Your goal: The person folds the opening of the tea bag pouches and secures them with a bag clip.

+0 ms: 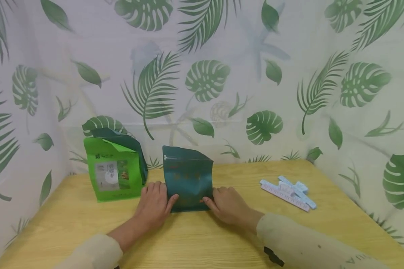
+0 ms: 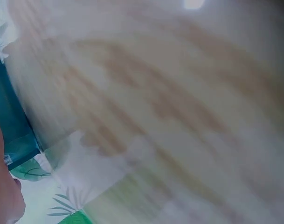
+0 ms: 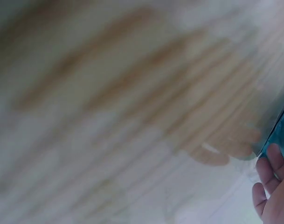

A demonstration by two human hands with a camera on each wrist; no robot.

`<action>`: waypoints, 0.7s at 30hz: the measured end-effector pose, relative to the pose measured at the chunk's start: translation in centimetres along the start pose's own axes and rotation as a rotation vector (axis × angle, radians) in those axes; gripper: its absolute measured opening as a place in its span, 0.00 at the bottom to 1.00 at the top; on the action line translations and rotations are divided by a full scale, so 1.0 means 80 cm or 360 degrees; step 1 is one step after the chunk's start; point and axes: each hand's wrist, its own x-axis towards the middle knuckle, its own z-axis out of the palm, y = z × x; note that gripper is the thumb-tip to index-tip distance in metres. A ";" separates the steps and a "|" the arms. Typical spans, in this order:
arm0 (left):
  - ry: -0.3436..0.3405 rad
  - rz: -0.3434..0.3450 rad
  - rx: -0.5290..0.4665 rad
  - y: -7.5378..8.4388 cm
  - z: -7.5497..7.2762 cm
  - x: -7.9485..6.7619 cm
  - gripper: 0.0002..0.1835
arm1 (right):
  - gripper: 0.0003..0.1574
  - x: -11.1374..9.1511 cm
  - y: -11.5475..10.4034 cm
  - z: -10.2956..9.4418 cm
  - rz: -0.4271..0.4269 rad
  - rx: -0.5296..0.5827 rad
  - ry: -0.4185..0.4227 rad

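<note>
Teal pouch (image 1: 187,179) stood upright mid-worktop (image 1: 202,239), slightly left of centre, and we had both hands on its lower half. Left hand (image 1: 153,204) sat at the pouch's left bottom corner, thumb laid over the front face, fingers tucked behind the edge, so a light pinch. Right hand (image 1: 228,204) mirrored that at the right bottom corner, thumb on the front and the rest curled behind. Neither hand was flat or spread; both had hold of the pouch and nothing else.

The pouch's top edge looked open or at least unsealed, slanted and a bit crumpled, higher on the left. We couldn't tell whether anything was inside.

A green bag (image 1: 113,170) stood just to the left, near but apart from the left hand, with its dark flap folded back at the top. A few pale blue and pink clips (image 1: 287,191) lay well apart on the right, untouched.

Our read on progress: the pouch was set upright and steadied, and that's about all that was done. No clip was on either pack, so any closing up was still left.

Both wrist views were mostly blurred wood grain. The left one caught a sliver of teal (image 2: 13,126) at its left border; the right one showed fingertips (image 3: 274,161) against a teal edge (image 3: 282,133) at the far right. Neither added anything on the grip.
</note>
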 end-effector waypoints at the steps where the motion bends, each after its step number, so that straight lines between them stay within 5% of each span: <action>1: -0.0025 0.0012 -0.0002 0.000 0.000 0.000 0.27 | 0.25 -0.001 0.001 -0.001 -0.0007 -0.0008 0.0000; 8: -0.0172 0.0070 -0.0004 0.001 -0.001 -0.001 0.24 | 0.25 -0.010 0.008 -0.006 -0.0050 -0.0020 -0.0015; 21: -0.0145 0.0171 0.0031 0.005 0.002 -0.001 0.16 | 0.25 -0.009 0.016 -0.007 -0.0019 -0.0198 -0.0026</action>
